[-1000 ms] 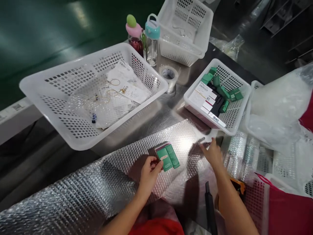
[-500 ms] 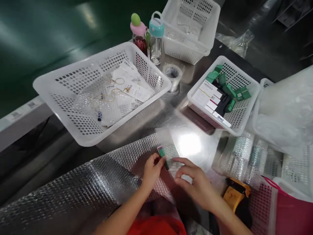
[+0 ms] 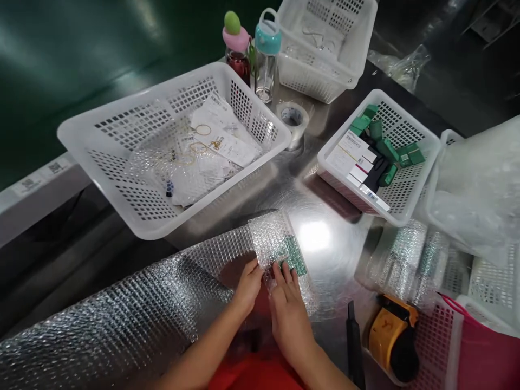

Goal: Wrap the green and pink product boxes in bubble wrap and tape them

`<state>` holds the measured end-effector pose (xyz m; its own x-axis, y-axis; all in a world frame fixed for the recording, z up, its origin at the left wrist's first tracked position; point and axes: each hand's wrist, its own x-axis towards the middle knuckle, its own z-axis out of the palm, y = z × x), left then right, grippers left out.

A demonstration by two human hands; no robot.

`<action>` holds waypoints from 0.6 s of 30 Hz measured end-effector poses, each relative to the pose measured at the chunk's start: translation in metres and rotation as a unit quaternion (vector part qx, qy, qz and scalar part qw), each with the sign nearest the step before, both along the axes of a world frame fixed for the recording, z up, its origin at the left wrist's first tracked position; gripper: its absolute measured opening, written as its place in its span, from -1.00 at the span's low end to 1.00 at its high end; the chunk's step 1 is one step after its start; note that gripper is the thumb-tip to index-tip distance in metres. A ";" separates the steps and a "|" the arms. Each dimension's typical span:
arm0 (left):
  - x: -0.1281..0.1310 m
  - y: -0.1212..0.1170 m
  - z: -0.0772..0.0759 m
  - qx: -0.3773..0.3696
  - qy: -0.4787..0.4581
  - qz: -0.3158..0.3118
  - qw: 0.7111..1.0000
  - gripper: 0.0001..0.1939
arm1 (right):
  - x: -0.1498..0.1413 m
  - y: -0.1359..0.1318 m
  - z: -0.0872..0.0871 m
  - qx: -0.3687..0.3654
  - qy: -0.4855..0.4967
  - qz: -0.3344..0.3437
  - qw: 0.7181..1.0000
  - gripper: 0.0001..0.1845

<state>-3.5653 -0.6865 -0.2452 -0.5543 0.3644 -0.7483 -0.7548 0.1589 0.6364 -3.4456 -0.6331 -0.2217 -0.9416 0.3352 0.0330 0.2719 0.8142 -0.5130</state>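
Observation:
A long sheet of bubble wrap (image 3: pixel 122 319) lies across the metal table. Its right end is folded over small green boxes (image 3: pixel 293 254), which show through the plastic. My left hand (image 3: pixel 247 284) presses its fingers on the near edge of that fold. My right hand (image 3: pixel 286 295) lies right beside it, fingers flat on the wrapped green boxes. Both hands touch the wrap and each other's sides.
A large white basket (image 3: pixel 101 135) with papers and rings sits at back left. A smaller basket (image 3: pixel 406 211) at right holds green boxes and labelled cartons. Two bottles (image 3: pixel 252 49), a tape roll (image 3: pixel 293 118), another basket (image 3: pixel 325 81), a yellow tape dispenser (image 3: pixel 390 338) and plastic bags (image 3: pixel 479 173) surround the work spot.
The bubble wrap's right end has been folded over the green boxes. My right hand came in from the right edge of the sheet and now rests on the wrapped bundle beside my left hand.

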 end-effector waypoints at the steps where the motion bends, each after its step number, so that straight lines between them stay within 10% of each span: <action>1: -0.001 -0.003 -0.001 -0.006 -0.009 0.016 1.000 -0.50 | 0.000 -0.003 -0.004 0.015 -0.003 -0.001 1.000 -0.59; 7: -0.004 -0.008 -0.007 0.043 0.032 -0.029 0.998 -0.53 | -0.005 -0.028 -0.017 0.128 -0.017 -0.036 0.991 -0.62; 13: -0.004 0.003 -0.021 0.020 0.087 -0.088 0.992 -0.61 | -0.016 0.012 0.007 0.044 0.035 -0.080 0.995 -0.64; 18: 0.000 -0.017 -0.018 -0.065 0.185 -0.132 0.972 -0.51 | -0.039 0.030 0.019 -0.015 -0.146 -0.199 0.969 -0.09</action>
<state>-3.5650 -0.7037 -0.2635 -0.6942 0.4450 -0.5658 -0.4011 0.4135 0.8174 -3.4841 -0.6030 -0.2023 -0.7049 0.6709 -0.2302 0.6987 0.6007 -0.3887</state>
